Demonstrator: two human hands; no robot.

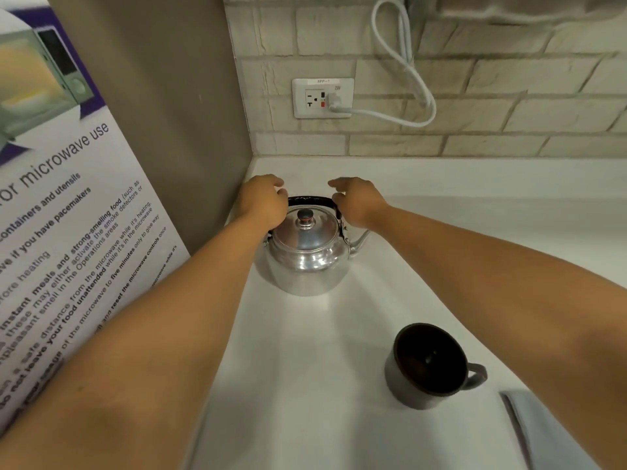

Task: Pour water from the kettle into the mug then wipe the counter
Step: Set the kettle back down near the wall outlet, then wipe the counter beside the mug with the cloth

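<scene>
Steel kettle (307, 256) | handle between both hands | left hand (263, 203), right hand (358, 201) fingers open, gripping nothing

Pale brick wall (441, 96) with a socket (323, 98), white cord (400, 62), microwave poster (68, 215) leftward.

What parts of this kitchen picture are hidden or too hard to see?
- Water in the kettle: head view, its lid covers it.
- Kettle handle ends: left hand and right hand cover them, so grip is unclear.
- Mug inside: too dark to tell if empty.
- Cloth: cut off by bottom edge.
- Poster: cut off at left.
</scene>
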